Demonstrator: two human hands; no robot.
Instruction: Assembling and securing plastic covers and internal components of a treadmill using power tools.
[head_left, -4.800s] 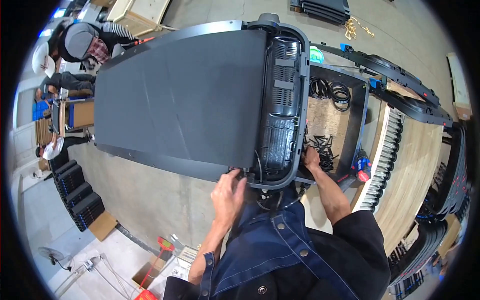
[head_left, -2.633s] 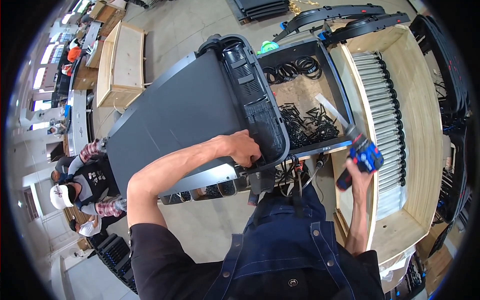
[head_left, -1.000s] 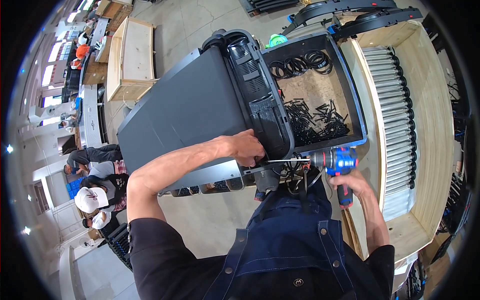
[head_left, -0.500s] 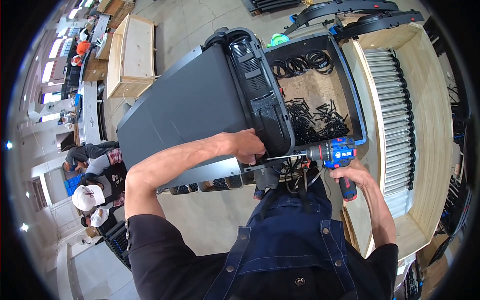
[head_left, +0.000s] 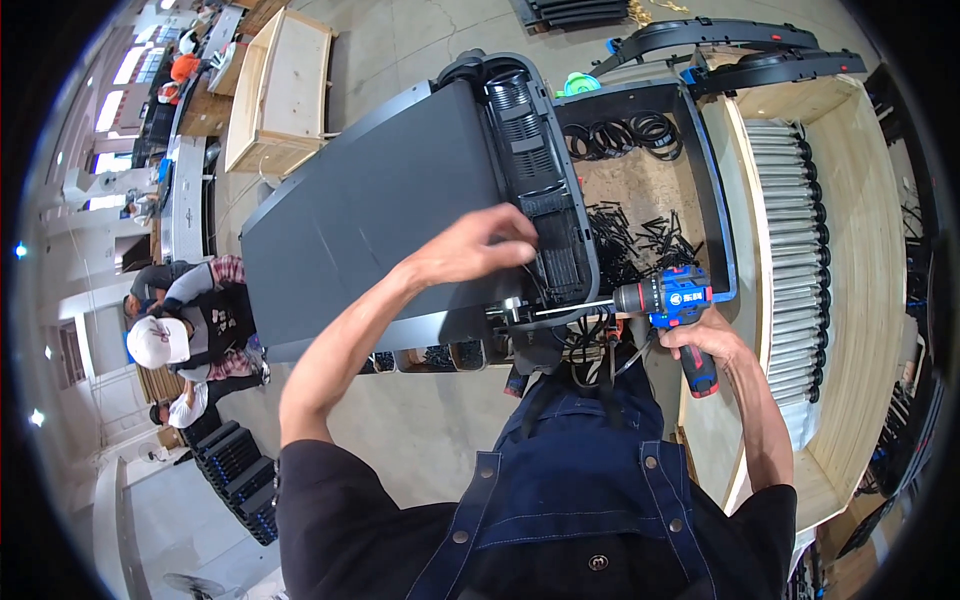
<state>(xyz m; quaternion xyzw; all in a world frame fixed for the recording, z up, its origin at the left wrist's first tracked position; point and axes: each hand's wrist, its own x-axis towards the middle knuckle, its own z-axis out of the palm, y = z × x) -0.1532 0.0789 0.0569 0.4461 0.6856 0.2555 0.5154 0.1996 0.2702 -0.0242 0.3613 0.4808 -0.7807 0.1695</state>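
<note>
My right hand (head_left: pixel 712 338) is wrapped round the grip of a blue and red cordless drill (head_left: pixel 678 298). The drill's long bit (head_left: pixel 570 311) points left, to a small metal fitting (head_left: pixel 514 309) at the near side of a treadmill (head_left: pixel 390 210). My left hand (head_left: pixel 478 244) hovers over the right end of the belt, fingers bent with thumb and forefinger apart; nothing shows in it. Just right of it lies the treadmill's black motor bay (head_left: pixel 525 150), with dark cables (head_left: pixel 590 335) hanging below its near corner.
A blue-edged bin (head_left: pixel 725 230) holds black screws (head_left: pixel 625 240) and black drive belts (head_left: pixel 655 135). Beyond it, a wooden crate (head_left: pixel 850 300) contains a row of metal rollers (head_left: pixel 785 270). Small parts trays (head_left: pixel 435 357) sit under the treadmill's near edge. People work at the far left.
My left hand has lifted off the treadmill's near corner and moved up and away, exposing the metal fitting. The drill stays about where it was. The view has shifted slightly.
</note>
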